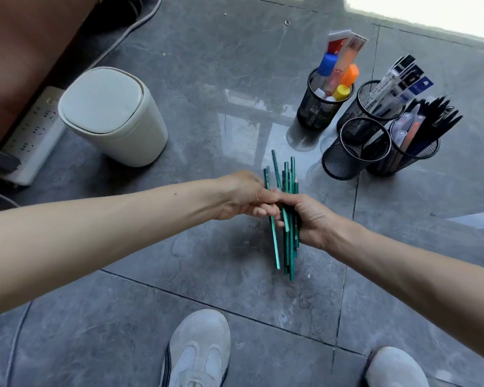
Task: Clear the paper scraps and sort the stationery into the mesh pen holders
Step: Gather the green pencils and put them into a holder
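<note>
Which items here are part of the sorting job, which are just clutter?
Job: green pencils held in both hands, left hand, right hand; four mesh holders, one empty; white bin for scraps.
Not job: power strip, shoes, cable.

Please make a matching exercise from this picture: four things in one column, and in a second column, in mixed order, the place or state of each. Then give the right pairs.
Things
1. green pencils
2. white bin
3. nearest mesh holder
4. orange marker

Places or states
A. appears empty
B. held in both hands, the left hand and the right hand
C. stands in the farthest-left mesh holder
D. lid closed, beside the power strip

Pairs: 1-B, 2-D, 3-A, 4-C
</note>
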Demonstrator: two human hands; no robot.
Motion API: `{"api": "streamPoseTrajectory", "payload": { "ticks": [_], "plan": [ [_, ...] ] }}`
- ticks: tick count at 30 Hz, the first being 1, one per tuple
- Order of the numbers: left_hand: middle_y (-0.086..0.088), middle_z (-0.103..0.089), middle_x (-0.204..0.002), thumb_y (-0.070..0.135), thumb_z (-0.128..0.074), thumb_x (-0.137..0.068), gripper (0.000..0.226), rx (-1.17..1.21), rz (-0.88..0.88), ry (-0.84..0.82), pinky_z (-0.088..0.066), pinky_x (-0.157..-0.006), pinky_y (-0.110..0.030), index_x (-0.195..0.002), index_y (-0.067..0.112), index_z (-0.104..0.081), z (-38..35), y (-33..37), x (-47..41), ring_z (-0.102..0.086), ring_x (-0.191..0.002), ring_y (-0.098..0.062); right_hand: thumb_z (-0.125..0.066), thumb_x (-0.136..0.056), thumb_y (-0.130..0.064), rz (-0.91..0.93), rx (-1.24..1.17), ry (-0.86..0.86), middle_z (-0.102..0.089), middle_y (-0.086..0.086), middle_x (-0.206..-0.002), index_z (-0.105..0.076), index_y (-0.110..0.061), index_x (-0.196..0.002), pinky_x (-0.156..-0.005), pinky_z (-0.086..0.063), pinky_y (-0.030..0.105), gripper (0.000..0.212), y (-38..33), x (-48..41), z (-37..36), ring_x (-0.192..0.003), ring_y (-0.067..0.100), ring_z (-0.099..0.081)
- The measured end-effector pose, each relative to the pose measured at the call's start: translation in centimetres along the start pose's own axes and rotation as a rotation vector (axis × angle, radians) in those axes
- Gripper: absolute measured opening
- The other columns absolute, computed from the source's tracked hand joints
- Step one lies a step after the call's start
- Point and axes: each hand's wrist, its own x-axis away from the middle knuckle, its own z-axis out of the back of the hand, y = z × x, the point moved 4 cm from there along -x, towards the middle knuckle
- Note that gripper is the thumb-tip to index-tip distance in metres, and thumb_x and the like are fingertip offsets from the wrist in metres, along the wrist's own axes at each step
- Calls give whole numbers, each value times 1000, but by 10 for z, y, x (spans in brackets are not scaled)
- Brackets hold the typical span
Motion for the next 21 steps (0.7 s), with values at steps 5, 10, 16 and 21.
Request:
{"api": "streamPoseTrajectory", "payload": {
  "ticks": [5, 10, 16, 21],
  "plan": [
    [-12, -68, -72, 14, -51, -97, 22, -68, -66, 134, -44, -42, -12, -78, 4, -54, 13, -4, -3, -58, -47, -7, -44, -93, -1, -29, 8, -35, -63, 5, -66, -58, -11, -100, -44, -49, 20, 18, 3, 4, -2, -49, 12, -60],
    [-6, -63, -48, 16, -50, -98, 25, -46, -42, 192, -48, -49, -12, -77, 2, -52, 17, -9, -6, -56, -41, -8, -41, -99, -12, -44, 100, -70, -73, 7, -84, -58, -14, -106, -58, -57, 23, 19, 6, 6, -4, -82, 18, -71],
    [-12, -68, -66, 15, -56, -94, 18, 39, -73, 224, -53, -57, -17, -83, 3, -51, 23, -11, -13, -63, -57, -14, -43, -98, -14, -73, 172, -163, -72, 10, -93, -62, -9, -114, -85, -52, 33, 25, 12, 1, -11, -84, 18, -70],
    [-8, -55, -76, 31, -59, -92, 23, -545, -227, 361, -39, -53, -25, -85, 10, -53, 44, -15, -11, -53, -62, -16, -55, -94, -17, -56, 224, -64, -43, -1, -54, -58, -8, -107, -39, -39, 18, 16, 14, -3, -5, -43, 7, -37]
  ]
}}
